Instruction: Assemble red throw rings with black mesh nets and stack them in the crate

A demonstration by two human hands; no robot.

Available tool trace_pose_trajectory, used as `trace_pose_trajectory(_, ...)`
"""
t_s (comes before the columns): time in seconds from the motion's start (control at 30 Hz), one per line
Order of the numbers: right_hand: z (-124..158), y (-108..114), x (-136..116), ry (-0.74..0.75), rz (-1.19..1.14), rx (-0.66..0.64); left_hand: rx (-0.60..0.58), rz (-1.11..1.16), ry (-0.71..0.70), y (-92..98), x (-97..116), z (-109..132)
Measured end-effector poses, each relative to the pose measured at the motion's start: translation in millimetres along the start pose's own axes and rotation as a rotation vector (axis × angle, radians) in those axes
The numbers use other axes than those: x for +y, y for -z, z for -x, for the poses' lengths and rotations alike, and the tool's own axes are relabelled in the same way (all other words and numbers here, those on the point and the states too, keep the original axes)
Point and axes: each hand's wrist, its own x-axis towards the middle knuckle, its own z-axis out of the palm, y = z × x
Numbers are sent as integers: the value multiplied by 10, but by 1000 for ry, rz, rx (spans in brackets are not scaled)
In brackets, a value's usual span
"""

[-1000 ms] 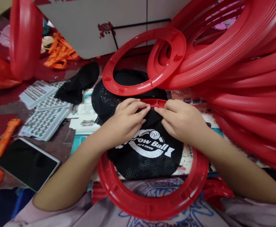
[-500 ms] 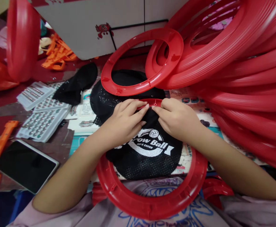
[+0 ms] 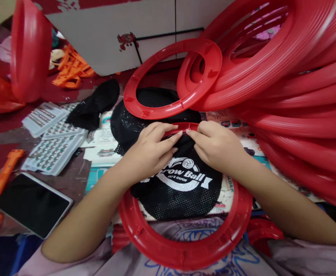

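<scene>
A red plastic ring [image 3: 182, 255] lies in front of my body, its near side over my lap. Across it is a black mesh net [image 3: 182, 205] with white "Throw Ball" print. My left hand [image 3: 156, 147] presses the net's edge at the ring's far rim, thumb and fingers pinched together. Close beside it, my right hand [image 3: 218, 145] pinches the same edge, index fingertip near a small peg on the rim. The fingers partly cover the edge. Just beyond, another red ring [image 3: 156, 112] rests over more black mesh [image 3: 117, 124].
Many red rings [image 3: 308, 122] are piled at the right. On the left are clear trays of small round metal pieces [image 3: 53, 149], a black cloth piece [image 3: 94, 105], a dark-screened phone or tablet [image 3: 34, 205] and orange plastic parts [image 3: 5, 176]. A white panel [image 3: 104, 34] stands behind.
Both hands stay at the far rim with only slight finger shifts. The whole view has moved down a little in the picture.
</scene>
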Motion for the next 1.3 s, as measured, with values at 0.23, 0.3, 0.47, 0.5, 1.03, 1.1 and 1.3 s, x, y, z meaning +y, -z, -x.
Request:
trace_pose_trajectory(0.23,-12,-6,6,19,43,-14,30,-25,-2,12,16,-13)
trace_pose_trajectory(0.3,-16,-6,10,10,28,-35,20,-43,2,1,17,-13)
trace_pose_trajectory(0.47,-18,-1,16,12,75,-36,-16,-59,32,-17,14,-12)
trace_pose_trajectory(0.5,-17,0,16,11,82,-34,-23,-57,39,-17,15,-14)
trace_pose_trajectory(1.03,-4,45,3,-88,93,-138,-29,-27,55,-8,21,-21)
trace_pose_trajectory(1.1,-3,50,1,-89,98,-146,-21,-21,64,-10,21,-19)
trace_pose_trajectory(1.3,10,83,0,-97,63,-148,-39,-19,82,-1,32,-24)
